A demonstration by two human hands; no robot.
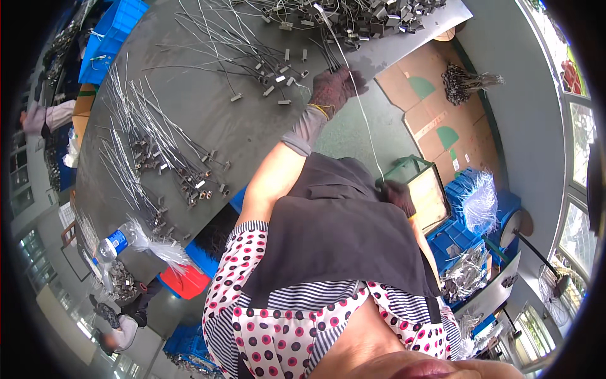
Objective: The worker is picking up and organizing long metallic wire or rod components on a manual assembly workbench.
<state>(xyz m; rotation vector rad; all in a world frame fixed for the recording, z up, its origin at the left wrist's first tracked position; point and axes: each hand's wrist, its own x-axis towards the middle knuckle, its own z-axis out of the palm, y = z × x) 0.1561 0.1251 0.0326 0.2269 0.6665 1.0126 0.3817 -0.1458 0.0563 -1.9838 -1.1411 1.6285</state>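
A long thin white wire (366, 123) stretches from the heap of parts at the far edge, past my left hand, down to my right hand. My left hand (333, 91), in a dark glove, is closed at the table's edge with the wire running along its fingers. Several dark leads (329, 55) stick out just beyond that hand; whether it grips them too is hard to see. Close to my apron, my right hand (399, 198), also in a dark glove, is closed at the wire's near end. Its fingertips are partly hidden.
Bundles of wires with small metal connectors (183, 167) lie on the dark table (189, 95), with a connector heap (372, 16) beyond. Blue bins (451, 243) and a green-framed stand (410, 167) are at right. Cardboard (429, 120) covers the floor. A bottle (113, 245) is at left.
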